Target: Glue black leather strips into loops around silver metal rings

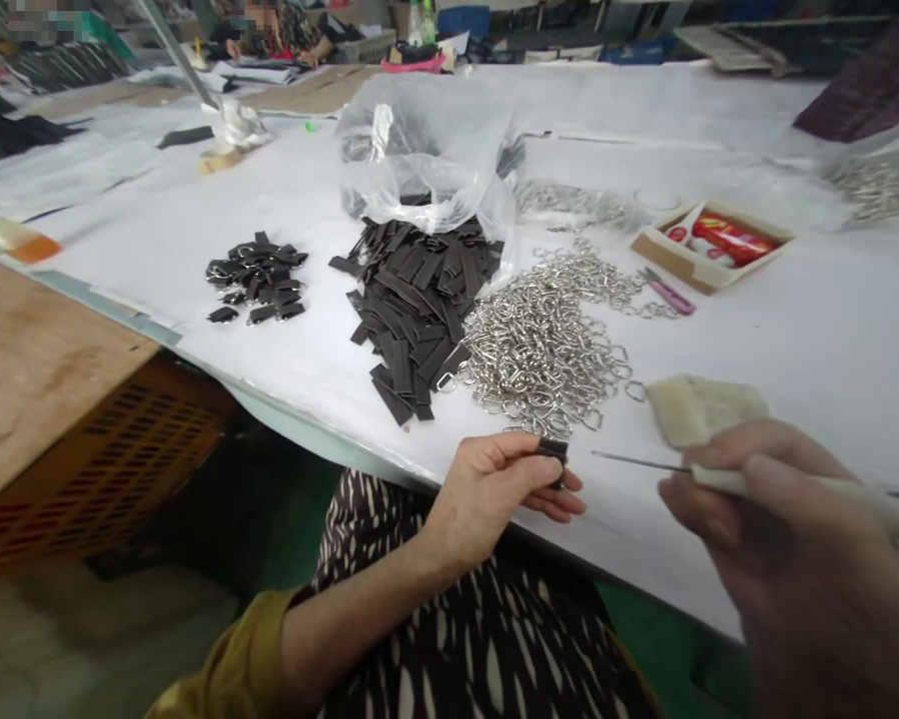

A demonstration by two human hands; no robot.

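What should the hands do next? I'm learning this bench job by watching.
Probably bring the thin tool in the right hand to the small black strap piece pinched in the left hand. Its tip already points at the piece, just short of it; both hands are occupied.

- No word, number or brand could be read anywhere on the white table (794, 330).
- The red and white packets (726, 238) in the small cardboard box (681, 262) carried some printing, but it was too small and blurred to make out.
- The bottles (422, 20) at the far end of the table had labels, and these too were unreadable from where I stood.
- The black strips (416, 300), the metal rings (543, 345) and the clear plastic bag (427, 160) bore no lettering I could see.
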